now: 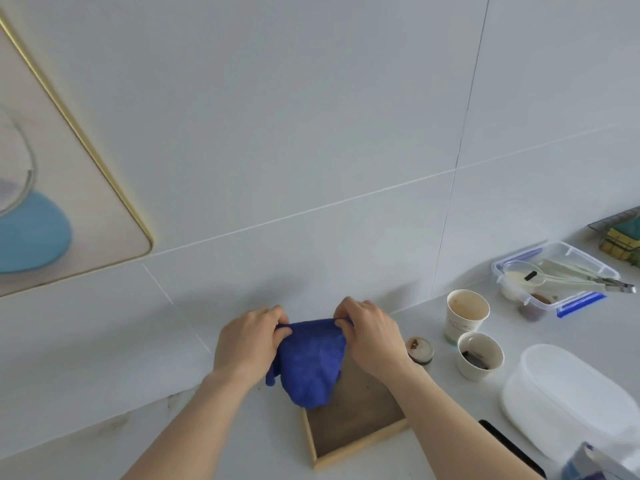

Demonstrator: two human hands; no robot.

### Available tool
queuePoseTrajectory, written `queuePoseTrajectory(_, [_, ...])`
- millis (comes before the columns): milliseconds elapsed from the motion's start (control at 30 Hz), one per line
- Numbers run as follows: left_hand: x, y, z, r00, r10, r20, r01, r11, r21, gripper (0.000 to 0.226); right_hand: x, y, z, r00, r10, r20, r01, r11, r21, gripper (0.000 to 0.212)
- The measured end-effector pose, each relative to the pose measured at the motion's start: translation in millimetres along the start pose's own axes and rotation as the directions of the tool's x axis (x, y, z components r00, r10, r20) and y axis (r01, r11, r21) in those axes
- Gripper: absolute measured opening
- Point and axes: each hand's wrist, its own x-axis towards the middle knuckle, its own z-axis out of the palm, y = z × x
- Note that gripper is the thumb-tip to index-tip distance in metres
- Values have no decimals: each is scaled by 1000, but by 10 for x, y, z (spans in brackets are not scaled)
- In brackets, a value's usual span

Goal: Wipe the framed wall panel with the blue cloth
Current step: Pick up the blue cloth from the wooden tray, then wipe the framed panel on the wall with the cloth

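Both hands are up at the top edge of the blue cloth (pixel 311 362), each pinching a corner of it: left hand (pixel 247 344) on the left side, right hand (pixel 372 337) on the right, fingers curled tight into the fabric. The cloth hangs bunched between them, its lower part drooping over the far end of a shallow wooden tray (pixel 353 427) that sits on the pale desk (pixel 104 441). The framed wall panel (pixel 62 188), gold-edged with a blue shape on it, is up on the tiled wall well to the left of the cloth and above it, nothing touching it

Right of the cloth there's a small round tin (pixel 420 348), then a paper cup (pixel 467 313) with a smaller white cup (pixel 479 356) just in front of it, something dark inside. Further right, a clear clip-lid container (pixel 554 277) with tongs lying in it, and a big white lidded tub (pixel 568 396) nearer the camera
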Motion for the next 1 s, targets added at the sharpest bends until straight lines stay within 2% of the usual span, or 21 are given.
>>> queuePoseTrajectory(300, [-259,-286,-736,981,32,-191,-28,999,26,18,53,-744,-383,990,-122,-67,123,992,15,9])
queuePoseTrajectory(433, [-377,-444,-1042,962,-10,-273,12,1000,5,15,75,-1140,-537,978,-181,-105,182,983,3,11])
queuePoseTrajectory(667, [-584,-817,-1451,941,-71,-331,54,997,-59,17,18,-1793,-651,956,-256,-145,253,967,-42,12])
queuePoseTrajectory(1000, [-1000,-1564,-2024,913,-48,-405,-1,993,-122,16,-76,-2753,-571,942,-276,-191,277,961,-27,12])
